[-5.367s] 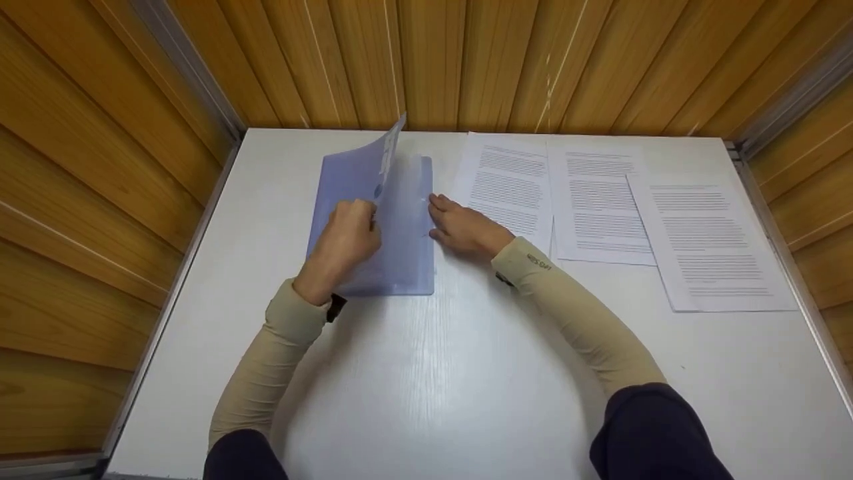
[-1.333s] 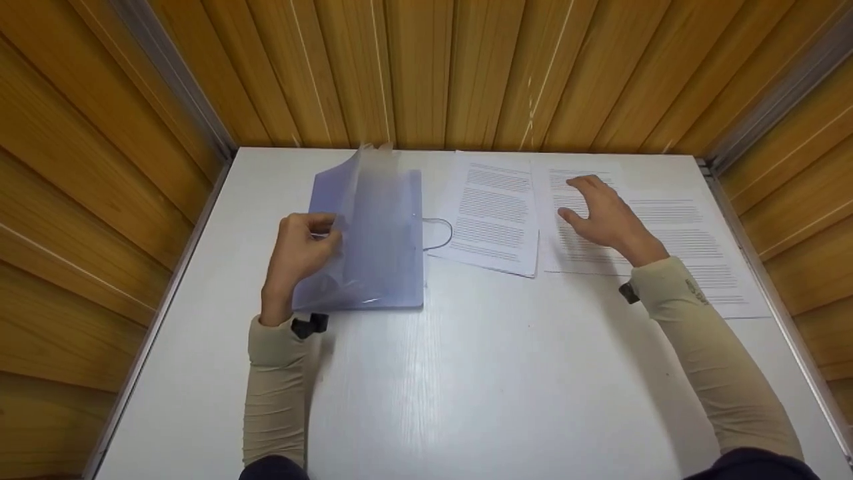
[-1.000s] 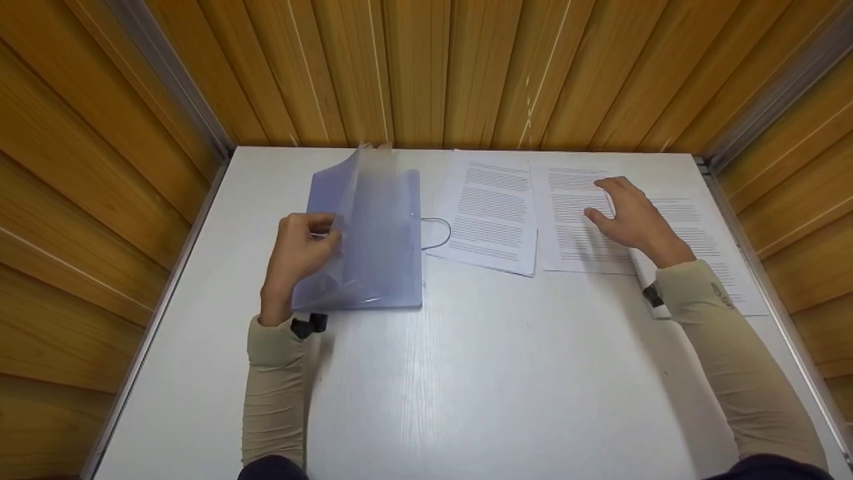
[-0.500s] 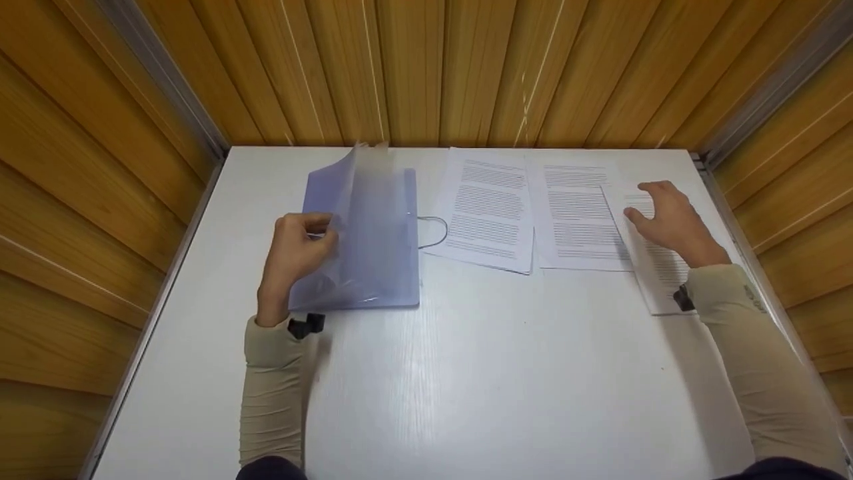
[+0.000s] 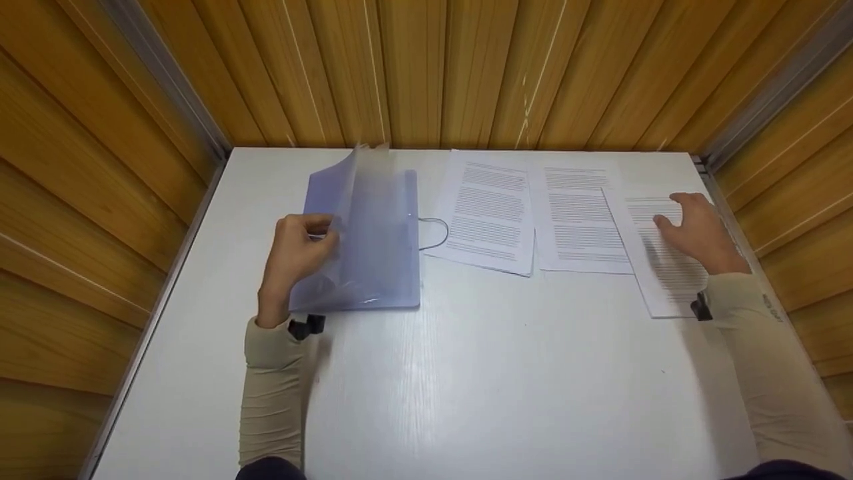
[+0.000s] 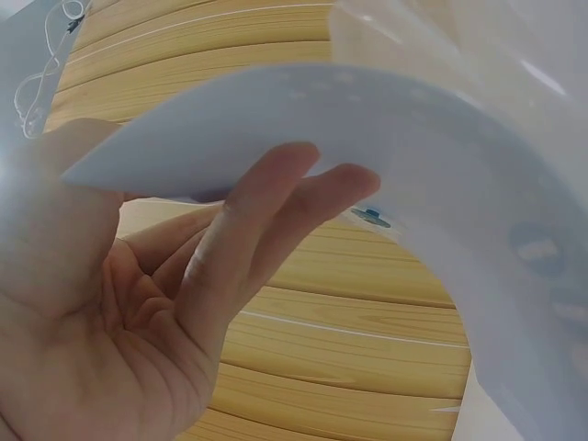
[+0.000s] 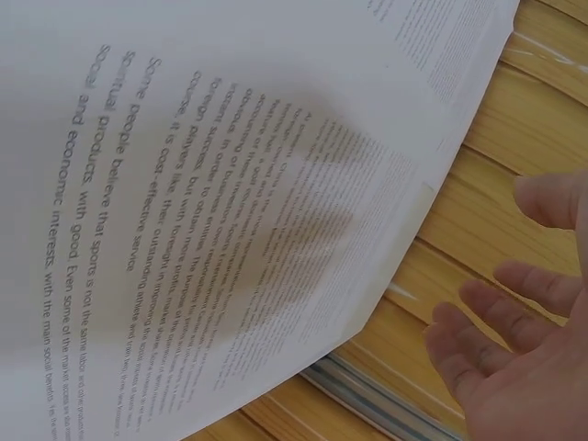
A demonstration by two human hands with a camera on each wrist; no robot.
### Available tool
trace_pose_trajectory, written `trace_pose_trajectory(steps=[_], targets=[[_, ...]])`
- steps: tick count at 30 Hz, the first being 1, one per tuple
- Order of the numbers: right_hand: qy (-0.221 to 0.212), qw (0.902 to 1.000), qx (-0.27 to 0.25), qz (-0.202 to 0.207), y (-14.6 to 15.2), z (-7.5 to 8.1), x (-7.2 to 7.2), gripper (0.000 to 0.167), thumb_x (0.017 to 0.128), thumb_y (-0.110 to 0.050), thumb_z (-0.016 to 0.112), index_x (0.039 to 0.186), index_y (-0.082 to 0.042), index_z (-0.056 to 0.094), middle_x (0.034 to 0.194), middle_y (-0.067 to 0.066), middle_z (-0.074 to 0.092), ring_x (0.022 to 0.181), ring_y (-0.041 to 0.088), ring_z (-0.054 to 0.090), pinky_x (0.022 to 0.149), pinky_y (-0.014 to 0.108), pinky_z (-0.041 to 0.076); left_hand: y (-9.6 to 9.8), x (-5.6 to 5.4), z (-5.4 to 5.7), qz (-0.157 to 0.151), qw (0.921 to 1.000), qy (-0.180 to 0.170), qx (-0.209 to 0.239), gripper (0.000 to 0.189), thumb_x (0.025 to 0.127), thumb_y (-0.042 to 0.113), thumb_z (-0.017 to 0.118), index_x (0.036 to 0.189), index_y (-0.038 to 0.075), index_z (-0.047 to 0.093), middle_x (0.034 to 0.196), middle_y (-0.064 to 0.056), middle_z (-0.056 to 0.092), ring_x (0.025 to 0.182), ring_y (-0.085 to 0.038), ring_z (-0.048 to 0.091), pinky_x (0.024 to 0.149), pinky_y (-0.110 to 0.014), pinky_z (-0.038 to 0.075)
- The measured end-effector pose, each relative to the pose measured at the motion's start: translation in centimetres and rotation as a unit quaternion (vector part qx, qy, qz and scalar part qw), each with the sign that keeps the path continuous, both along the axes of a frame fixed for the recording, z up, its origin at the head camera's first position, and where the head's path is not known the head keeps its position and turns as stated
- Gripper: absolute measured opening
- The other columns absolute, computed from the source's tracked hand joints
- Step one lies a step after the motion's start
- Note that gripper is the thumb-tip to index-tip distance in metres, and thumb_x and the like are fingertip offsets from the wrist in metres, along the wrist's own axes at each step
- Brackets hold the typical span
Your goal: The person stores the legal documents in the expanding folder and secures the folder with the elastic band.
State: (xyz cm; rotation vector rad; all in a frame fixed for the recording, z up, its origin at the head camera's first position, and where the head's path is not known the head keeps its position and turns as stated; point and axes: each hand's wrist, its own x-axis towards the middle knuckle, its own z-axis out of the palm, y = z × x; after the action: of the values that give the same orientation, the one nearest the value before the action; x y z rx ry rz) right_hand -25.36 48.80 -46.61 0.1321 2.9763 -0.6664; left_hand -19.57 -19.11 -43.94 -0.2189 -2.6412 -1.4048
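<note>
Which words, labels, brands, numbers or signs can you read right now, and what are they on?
Rightmost sheet: "Some people believe that sports is not the same"
Rightmost sheet: "spiritual products, with good. Even some of the market"
Rightmost sheet: "social and economic interests, with the main social benefits"
Its other lines: mostly too small or blurred.
Left sheet, middle sheet: print too small to read.
Blue folder, right sleeve: marks too blurred to read.
</note>
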Motion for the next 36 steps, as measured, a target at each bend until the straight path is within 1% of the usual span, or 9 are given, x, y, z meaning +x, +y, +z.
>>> trace_pose_trajectory(steps=[3, 6, 13, 17, 20, 27, 31, 36], targets=[[0.003, 1.0, 0.006, -0.005, 1.1, -0.4, -0.1, 0.076, 0.109, -0.039, 0.051, 0.159, 0.013, 0.03, 0.162, 0.044, 0.028, 0.149, 0.065, 0.025, 0.12, 0.077, 0.022, 0.1, 0.0, 0.0, 0.0, 1.0, 0.002, 0.001, 0.034, 0.093, 0.003, 0.063, 0.123, -0.009, 0.075, 0.122, -0.026, 0.076, 0.106, -0.04, 0.077, 0.089, -0.055, 0.062], [-0.006, 0.9999, 0.004, -0.015, 2.5, -0.7, -0.1, 0.079, 0.109, -0.043, 0.049, 0.16, 0.013, 0.028, 0.162, 0.045, 0.025, 0.15, 0.065, 0.023, 0.12, 0.078, 0.02, 0.1, 0.0, 0.0, 0.0, 1.0, 0.004, 0.0, 0.035, 0.093, 0.003, 0.062, 0.123, -0.009, 0.075, 0.123, -0.027, 0.075, 0.107, -0.041, 0.077, 0.09, -0.055, 0.062], [-0.047, 0.9972, -0.027, -0.053, 5.3, -1.6, 0.6, 0.087, 0.109, -0.049, 0.047, 0.162, 0.014, 0.021, 0.166, 0.045, 0.016, 0.151, 0.067, 0.017, 0.118, 0.08, 0.017, 0.2, 0.1, -0.1, -0.006, 1.0, -0.007, 0.001, 0.036, 0.094, 0.004, 0.063, 0.125, -0.009, 0.074, 0.124, -0.027, 0.075, 0.108, -0.04, 0.076, 0.089, -0.055, 0.062], [-0.068, 0.9936, -0.048, -0.076, 6.2, -2.2, 1.1, 0.092, 0.108, -0.055, 0.046, 0.164, 0.012, 0.017, 0.167, 0.044, 0.012, 0.151, 0.067, 0.015, 0.117, 0.081, 0.017, 0.2, 0.1, -0.2, -0.011, 0.9999, -0.008, 0.003, 0.035, 0.094, 0.003, 0.064, 0.125, -0.01, 0.074, 0.124, -0.028, 0.075, 0.107, -0.04, 0.076, 0.087, -0.055, 0.063], [-0.08, 0.991, -0.061, -0.089, 6.7, -2.6, 1.4, 0.094, 0.108, -0.056, 0.046, 0.164, 0.012, 0.015, 0.167, 0.045, 0.01, 0.15, 0.068, 0.016, 0.117, 0.082, 0.018, 0.2, 0.0, -0.2, -0.012, 0.9999, -0.007, 0.005, 0.035, 0.094, 0.004, 0.065, 0.125, -0.01, 0.074, 0.123, -0.027, 0.075, 0.107, -0.039, 0.077, 0.087, -0.054, 0.063], [-0.086, 0.9893, -0.063, -0.099, 7.6, -2.7, 1.9, 0.093, 0.107, -0.05, 0.05, 0.163, 0.015, 0.013, 0.162, 0.048, 0.018, 0.141, 0.068, 0.026, 0.115, 0.082, 0.024, 0.1, -0.1, -0.1, -0.004, 0.9999, -0.01, 0.0, 0.034, 0.094, 0.003, 0.064, 0.124, -0.009, 0.075, 0.123, -0.027, 0.075, 0.108, -0.039, 0.076, 0.088, -0.054, 0.063], [-0.095, 0.9879, -0.062, -0.106, 8.0, -2.7, 2.0, 0.096, 0.106, -0.049, 0.055, 0.163, 0.014, 0.012, 0.162, 0.048, 0.017, 0.141, 0.069, 0.025, 0.115, 0.082, 0.024, 0.2, 0.0, 0.0, -0.004, 1.0, -0.007, -0.001, 0.035, 0.094, 0.003, 0.064, 0.124, -0.009, 0.075, 0.123, -0.027, 0.075, 0.108, -0.04, 0.076, 0.089, -0.055, 0.062], [-0.099, 0.9886, -0.055, -0.099, 8.5, -3.0, 2.2, 0.094, 0.105, -0.043, 0.059, 0.161, 0.018, 0.013, 0.16, 0.05, 0.02, 0.14, 0.07, 0.027, 0.114, 0.082, 0.025, 0.3, 0.0, 0.1, 0.0, 0.9999, -0.012, -0.005, 0.036, 0.094, 0.004, 0.064, 0.126, -0.009, 0.073, 0.124, -0.028, 0.075, 0.108, -0.04, 0.076, 0.089, -0.053, 0.063]])
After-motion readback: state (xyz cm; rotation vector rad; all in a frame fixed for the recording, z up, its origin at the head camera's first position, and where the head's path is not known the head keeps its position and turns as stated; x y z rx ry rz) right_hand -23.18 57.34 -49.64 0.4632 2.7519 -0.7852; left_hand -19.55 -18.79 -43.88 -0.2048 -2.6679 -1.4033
